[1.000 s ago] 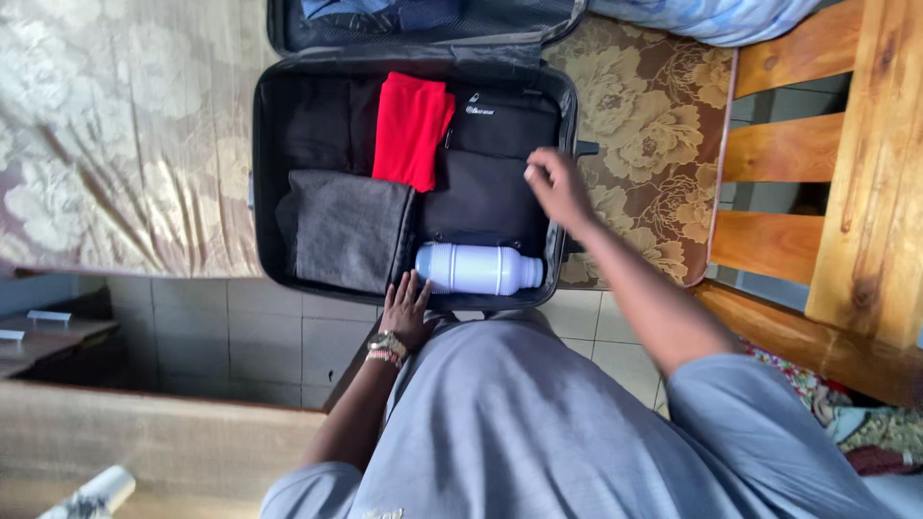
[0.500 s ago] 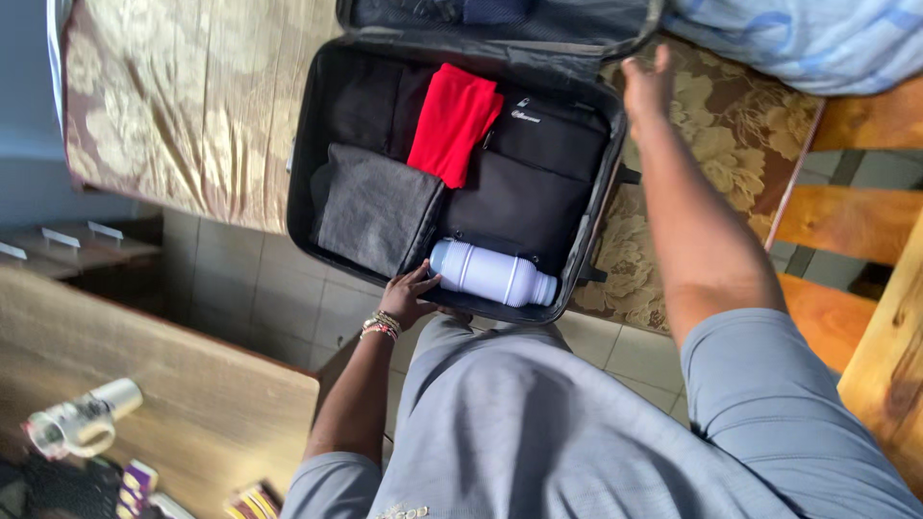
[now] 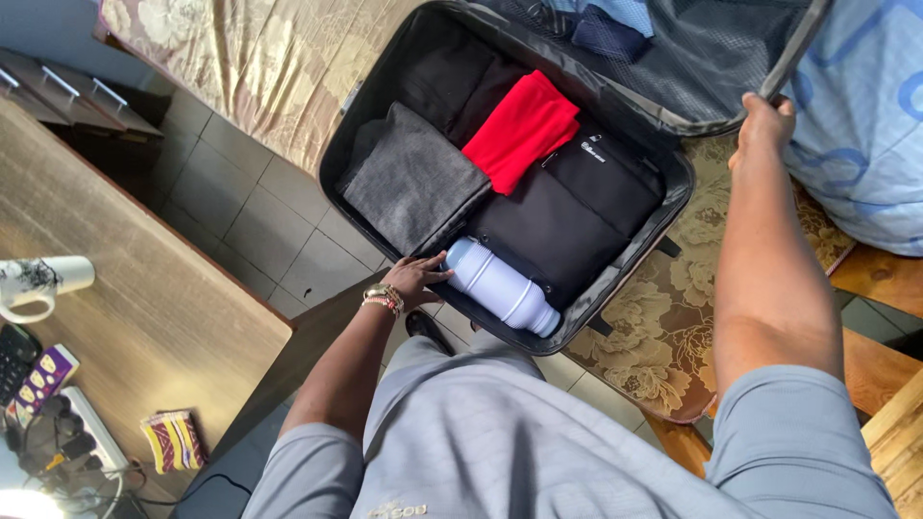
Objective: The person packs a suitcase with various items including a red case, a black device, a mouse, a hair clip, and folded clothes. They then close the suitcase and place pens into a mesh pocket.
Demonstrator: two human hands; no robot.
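An open black suitcase point(image 3: 615, 293) lies on a floral bedspread. Inside it are a grey folded cloth point(image 3: 413, 183), a red folded cloth point(image 3: 519, 130), a black bag point(image 3: 577, 207) and a pale lilac bottle point(image 3: 500, 286) along the near wall. My left hand point(image 3: 415, 279), with bracelets at the wrist, rests on the suitcase's near rim and touches the bottle's end. My right hand point(image 3: 764, 125) grips the edge of the suitcase lid point(image 3: 711, 58), which has a mesh pocket holding blue clothes and stands partly raised.
A wooden table point(image 3: 135, 288) at the left carries a white mug point(image 3: 34, 284), a power strip with cables point(image 3: 82, 432) and small packets point(image 3: 173, 440). A blue-white pillow point(image 3: 865, 125) lies behind the lid. A wooden bed frame point(image 3: 885, 279) shows at right; tiled floor point(image 3: 260, 221) below.
My right hand went from over the black bag to the lid's edge and took hold of it. My left hand stayed at the bottle. The view swung left, showing the table.
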